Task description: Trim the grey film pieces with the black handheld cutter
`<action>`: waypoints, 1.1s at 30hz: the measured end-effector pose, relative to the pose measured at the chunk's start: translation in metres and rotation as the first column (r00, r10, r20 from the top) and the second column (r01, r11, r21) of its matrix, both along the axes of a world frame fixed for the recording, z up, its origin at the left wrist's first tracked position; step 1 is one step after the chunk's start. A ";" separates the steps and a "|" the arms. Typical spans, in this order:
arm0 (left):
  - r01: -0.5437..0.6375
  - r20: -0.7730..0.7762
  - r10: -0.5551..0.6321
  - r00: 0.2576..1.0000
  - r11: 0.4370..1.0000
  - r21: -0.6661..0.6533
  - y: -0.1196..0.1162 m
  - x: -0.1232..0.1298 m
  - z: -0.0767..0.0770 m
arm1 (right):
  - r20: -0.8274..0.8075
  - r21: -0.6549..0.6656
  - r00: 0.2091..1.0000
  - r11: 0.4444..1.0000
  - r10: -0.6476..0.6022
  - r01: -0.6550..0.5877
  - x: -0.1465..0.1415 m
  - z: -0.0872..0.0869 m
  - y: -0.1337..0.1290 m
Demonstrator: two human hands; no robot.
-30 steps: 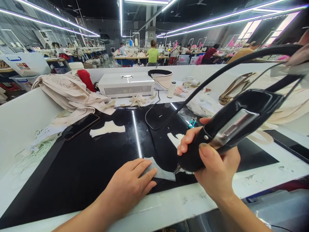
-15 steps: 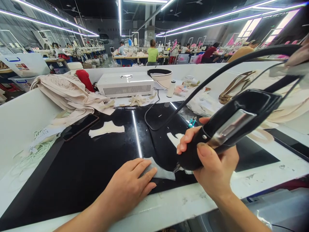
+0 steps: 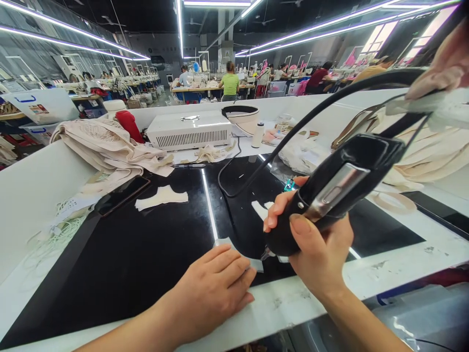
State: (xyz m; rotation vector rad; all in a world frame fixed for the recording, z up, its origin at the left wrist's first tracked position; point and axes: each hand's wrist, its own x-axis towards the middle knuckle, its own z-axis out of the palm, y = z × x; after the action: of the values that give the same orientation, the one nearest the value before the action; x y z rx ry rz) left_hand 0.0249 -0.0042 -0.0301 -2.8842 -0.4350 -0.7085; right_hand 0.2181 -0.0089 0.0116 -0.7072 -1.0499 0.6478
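Note:
My left hand (image 3: pixel 220 288) lies flat with stretched fingers over a grey curved piece (image 3: pixel 252 264) on the black board, covering much of it. Wrapped in my right hand (image 3: pixel 322 249) is a thick black corded handheld tool (image 3: pixel 330 190) with a metal plate on its side. Its small metal tip points down beside the right end of the grey piece; whether they touch I cannot tell. A white cut piece (image 3: pixel 259 210) shows partly behind my right hand. Another white cut piece (image 3: pixel 161 197) lies farther left on the board.
A phone (image 3: pixel 122 194) lies at the board's left edge. Beige fabric (image 3: pixel 106 142) is heaped behind it. At the back stand a white vented box (image 3: pixel 188 133), a round tub (image 3: pixel 242 120) and a small bottle (image 3: pixel 258 135). Teal snips (image 3: pixel 289 185) lie near the tool's black cable (image 3: pixel 289 146).
My left hand has slid right along the grey piece and covers more of it. My right hand and the tool have shifted slightly left.

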 end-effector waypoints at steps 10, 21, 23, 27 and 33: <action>-0.023 0.006 0.023 1.000 1.000 0.007 0.002 0.015 -0.010 | 0.003 -0.010 1.000 1.000 -0.009 0.009 0.000 -0.001 -0.001; -0.038 0.010 0.039 0.999 0.998 -0.048 0.002 0.017 -0.013 | -0.001 -0.009 1.000 1.000 -0.002 0.002 0.001 -0.002 -0.001; -0.037 -0.003 0.036 0.999 0.998 -0.052 0.002 0.017 -0.013 | 0.001 -0.010 1.000 1.000 -0.003 0.003 0.001 -0.001 0.000; -0.033 -0.014 0.033 0.999 0.998 -0.054 0.002 0.016 -0.014 | -0.001 -0.001 1.000 1.000 -0.020 0.020 0.002 0.002 0.000; -0.031 -0.006 0.031 1.000 0.998 -0.057 0.002 0.017 -0.014 | -0.002 -0.010 1.000 1.000 -0.015 0.015 0.001 0.002 -0.001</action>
State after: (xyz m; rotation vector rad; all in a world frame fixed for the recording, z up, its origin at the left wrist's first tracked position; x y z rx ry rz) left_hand 0.0417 -0.0025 -0.0446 -2.9246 -0.5055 -0.6943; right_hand 0.2186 -0.0102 0.0141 -0.7223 -1.0397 0.6410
